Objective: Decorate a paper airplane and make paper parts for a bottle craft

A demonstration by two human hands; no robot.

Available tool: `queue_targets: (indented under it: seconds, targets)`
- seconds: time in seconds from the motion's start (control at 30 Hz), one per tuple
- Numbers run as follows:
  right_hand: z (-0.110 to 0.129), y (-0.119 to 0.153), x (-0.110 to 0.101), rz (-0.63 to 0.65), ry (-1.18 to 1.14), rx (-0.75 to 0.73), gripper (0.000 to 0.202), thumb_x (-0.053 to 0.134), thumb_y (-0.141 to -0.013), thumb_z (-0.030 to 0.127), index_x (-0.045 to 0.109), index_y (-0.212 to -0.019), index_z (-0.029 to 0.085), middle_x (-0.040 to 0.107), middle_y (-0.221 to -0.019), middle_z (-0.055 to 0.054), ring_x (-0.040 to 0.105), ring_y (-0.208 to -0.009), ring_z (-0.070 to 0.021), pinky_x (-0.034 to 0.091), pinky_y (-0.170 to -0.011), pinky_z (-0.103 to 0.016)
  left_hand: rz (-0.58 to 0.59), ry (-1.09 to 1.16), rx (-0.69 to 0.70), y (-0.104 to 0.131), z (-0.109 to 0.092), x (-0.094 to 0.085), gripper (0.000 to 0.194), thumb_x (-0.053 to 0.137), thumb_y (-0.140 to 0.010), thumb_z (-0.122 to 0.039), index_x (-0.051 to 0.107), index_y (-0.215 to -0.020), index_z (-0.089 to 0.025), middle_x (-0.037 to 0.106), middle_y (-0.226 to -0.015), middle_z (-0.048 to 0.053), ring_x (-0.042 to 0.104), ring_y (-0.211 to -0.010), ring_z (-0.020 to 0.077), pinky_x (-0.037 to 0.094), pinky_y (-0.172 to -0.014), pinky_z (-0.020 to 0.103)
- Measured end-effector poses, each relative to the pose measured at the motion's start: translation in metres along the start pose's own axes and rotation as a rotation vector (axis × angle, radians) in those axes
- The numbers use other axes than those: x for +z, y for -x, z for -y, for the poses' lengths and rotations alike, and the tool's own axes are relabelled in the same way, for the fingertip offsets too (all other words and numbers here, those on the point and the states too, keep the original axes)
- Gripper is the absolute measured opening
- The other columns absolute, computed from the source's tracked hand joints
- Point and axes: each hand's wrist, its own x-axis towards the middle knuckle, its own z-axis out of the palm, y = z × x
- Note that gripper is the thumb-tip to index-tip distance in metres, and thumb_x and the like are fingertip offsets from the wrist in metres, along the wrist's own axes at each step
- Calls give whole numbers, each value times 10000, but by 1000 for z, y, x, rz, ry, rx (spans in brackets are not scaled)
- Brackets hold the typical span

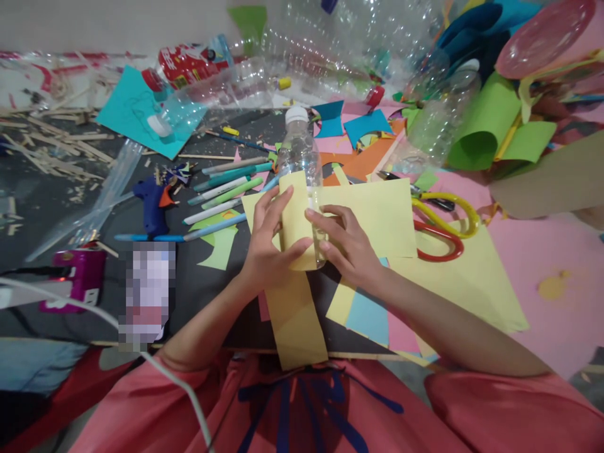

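A clear plastic bottle (298, 151) with a white cap lies on the table in front of me, cap pointing away. Against its side sits a yellow paper strip (296, 217), pressed there by my left hand (268, 242), with its thumb and fingers across the paper. My right hand (346, 239) grips the bottle from the right, fingertips near the strip's edge. Another darker yellow strip (297, 321) runs from beneath the bottle over the table's front edge. Under and beside the bottle is a yellow paper sheet (372, 217).
Scissors (448, 233) with yellow and red handles lie to the right. At left are several markers (226, 189), a blue glue gun (153, 204), a phone (148, 289) and a purple box (75, 277) with a cable. Plastic bottles (321, 56) pile up at the back.
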Motion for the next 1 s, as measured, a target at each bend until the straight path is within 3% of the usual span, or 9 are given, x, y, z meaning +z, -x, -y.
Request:
queue_targets:
  seconds: [0.1,0.2,0.37,0.5,0.63,0.77,1.0]
  targets:
    - [-1,0,2,-10,-13,58,459,444,-987,511,445,-1441,440,481,-1258,-75,607,-1048,-234,586,-901,-456,-20,198,-87,-2,-1,5,855,714,-770,-636,352,-1496,-363,289,-1621,85,310,-1483,354,442,-1107,430]
    - [-2,0,3,-42,-54,59,464,473,-976,516,460,-1433,435,492,-1274,-76,621,-1033,-222,594,-891,-451,-58,413,-196,-6,-4,9,818,670,-830,-591,317,-1513,-312,377,-1592,104,394,-1452,312,404,-1148,418]
    - [-2,0,3,-56,-122,45,469,515,-964,495,488,-1425,415,510,-1317,-85,573,-1216,-257,584,-935,-460,-4,627,-345,-8,-16,10,591,655,-859,-489,542,-1347,-175,589,-1424,129,501,-1374,319,445,-1120,424]
    - [-2,0,4,-38,-150,59,474,512,-963,502,488,-1427,413,517,-1327,-88,565,-1231,-260,595,-912,-458,15,642,-401,-9,-24,11,529,610,-885,-495,582,-1294,-161,677,-1298,116,561,-1311,307,484,-1082,415]
    - [-1,1,5,-29,-142,51,469,530,-953,503,506,-1411,407,500,-1341,-90,557,-1231,-272,591,-917,-475,17,637,-390,-8,-24,11,624,629,-856,-564,550,-1320,-153,675,-1285,134,574,-1293,310,498,-1061,412]
    - [0,1,5,6,-158,23,504,517,-962,492,430,-1454,425,454,-1353,-92,570,-1178,-253,597,-906,-474,28,639,-360,-6,-20,12,719,678,-811,-590,491,-1368,-175,637,-1343,138,589,-1270,318,525,-1020,405]
    - [0,0,5,14,-158,-14,583,489,-972,503,281,-1517,501,398,-1320,-73,580,-998,-203,593,-885,-471,41,651,-365,-5,-20,12,712,694,-800,-583,495,-1347,-171,631,-1343,139,610,-1236,325,536,-1003,415]
